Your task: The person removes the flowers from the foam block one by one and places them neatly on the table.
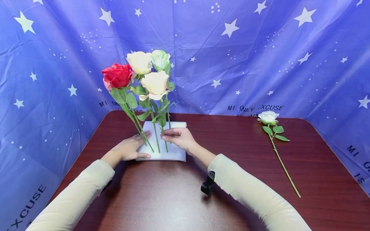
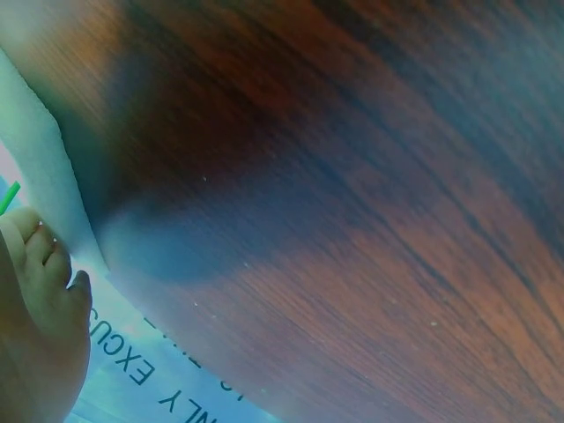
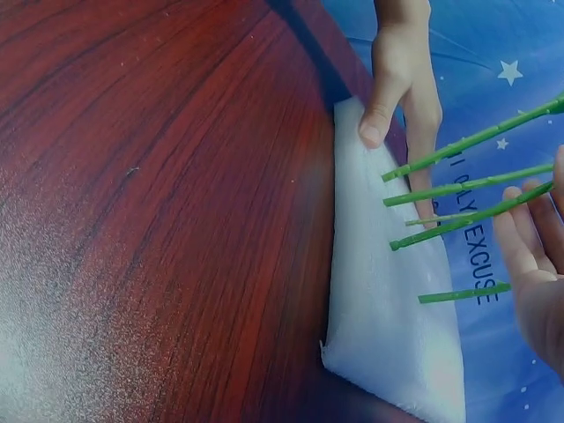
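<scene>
A white foam block (image 1: 179, 154) lies on the table with several artificial roses standing in it. A red rose (image 1: 118, 75) leans left, partly covering a pink bloom (image 1: 107, 85). Two cream roses (image 1: 155, 84) and a pale green rose (image 1: 160, 60) rise beside it. My left hand (image 1: 128, 149) rests on the block's left side, thumb spread along the front. With thumb and fingertips, my right hand (image 1: 180, 138) pinches a green rose stem (image 3: 476, 214) above the foam. Which bloom tops that stem is hard to tell among the leaves.
On the right of the dark red wooden table (image 1: 231, 199) lies a single white rose (image 1: 268, 118), its long stem pointing toward the front. A blue curtain (image 1: 202, 41) with white stars hangs close behind the table and at both sides.
</scene>
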A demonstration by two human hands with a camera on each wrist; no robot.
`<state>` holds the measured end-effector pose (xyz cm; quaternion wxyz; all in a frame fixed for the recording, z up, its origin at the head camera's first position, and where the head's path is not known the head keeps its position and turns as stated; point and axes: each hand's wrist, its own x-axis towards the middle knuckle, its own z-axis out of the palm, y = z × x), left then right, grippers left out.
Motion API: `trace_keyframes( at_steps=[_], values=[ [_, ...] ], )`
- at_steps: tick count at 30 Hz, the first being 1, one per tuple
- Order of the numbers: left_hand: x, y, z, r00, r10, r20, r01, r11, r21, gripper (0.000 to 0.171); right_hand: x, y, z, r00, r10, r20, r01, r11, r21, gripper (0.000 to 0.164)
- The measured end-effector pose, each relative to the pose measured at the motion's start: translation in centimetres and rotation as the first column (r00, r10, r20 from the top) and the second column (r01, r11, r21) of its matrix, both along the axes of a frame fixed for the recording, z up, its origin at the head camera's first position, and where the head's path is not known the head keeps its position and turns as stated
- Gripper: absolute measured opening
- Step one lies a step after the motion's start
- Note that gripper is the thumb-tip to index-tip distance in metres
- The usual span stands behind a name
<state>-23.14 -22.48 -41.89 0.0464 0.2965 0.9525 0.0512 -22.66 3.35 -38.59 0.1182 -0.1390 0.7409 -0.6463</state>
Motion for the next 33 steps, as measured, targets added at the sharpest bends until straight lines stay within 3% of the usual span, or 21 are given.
trace_keyframes(
  at_steps=[10, 19, 33],
  values=[
    [0.0, -0.2, 0.1, 1.0, 0.002, -0.005, -0.002, 1.0, -0.001, 0.093, 0.2, 0.9, -0.2, 0.991, 0.007, -0.134, -0.009, 1.0, -0.018, 0.022],
    [0.1, 0.0, 0.1, 1.0, 0.001, 0.005, -0.001, 1.0, 0.002, 0.093, 0.0, 1.9, -0.1, 1.0, -0.029, 0.006, 0.029, 0.991, -0.13, 0.026],
    [0.2, 0.2, 0.0, 1.0, -0.004, 0.006, 0.004, 1.0, 0.006, 0.093, -0.3, 2.1, 0.1, 0.999, -0.02, -0.046, 0.012, 0.987, -0.158, 0.027]
  ],
)
